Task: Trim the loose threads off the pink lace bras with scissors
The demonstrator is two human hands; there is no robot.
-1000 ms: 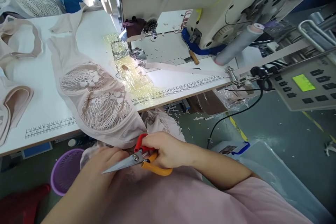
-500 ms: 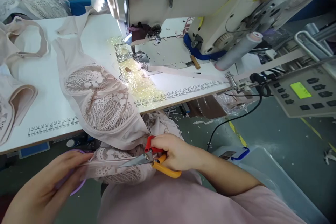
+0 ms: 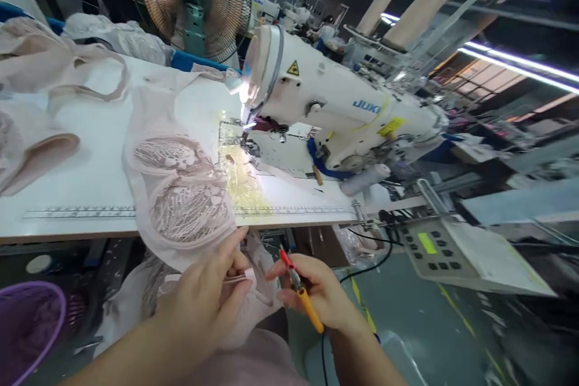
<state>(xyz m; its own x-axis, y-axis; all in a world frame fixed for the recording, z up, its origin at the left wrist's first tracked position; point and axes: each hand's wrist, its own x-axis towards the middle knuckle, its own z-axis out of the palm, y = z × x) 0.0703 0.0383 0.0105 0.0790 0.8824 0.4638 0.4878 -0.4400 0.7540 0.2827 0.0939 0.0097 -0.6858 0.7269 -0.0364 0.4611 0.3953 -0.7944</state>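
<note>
A pale pink lace bra [image 3: 190,214] hangs from the sewing table over its front edge, with one cup up on the white top and the rest below in my lap. My left hand [image 3: 201,289] is closed, pinching a narrow edge of its fabric between thumb and fingers. Just right of it, my right hand [image 3: 325,289] grips scissors [image 3: 295,280] with a red and an orange handle. Their blades are mostly hidden by the angle. The right fingertips are close to the bra's loose strip; whether they touch it I cannot tell.
A white sewing machine [image 3: 335,96] stands behind the bra on the table [image 3: 104,175]. More bras [image 3: 27,139] lie at left. A purple basket [image 3: 63,325] is at lower left. A fan [image 3: 194,6] stands behind, and a control box [image 3: 434,247] juts out at right.
The view has tilted up and swung. My left hand has moved right along the bra, close to my right hand. The scissors have turned away from the fabric strip they lay against.
</note>
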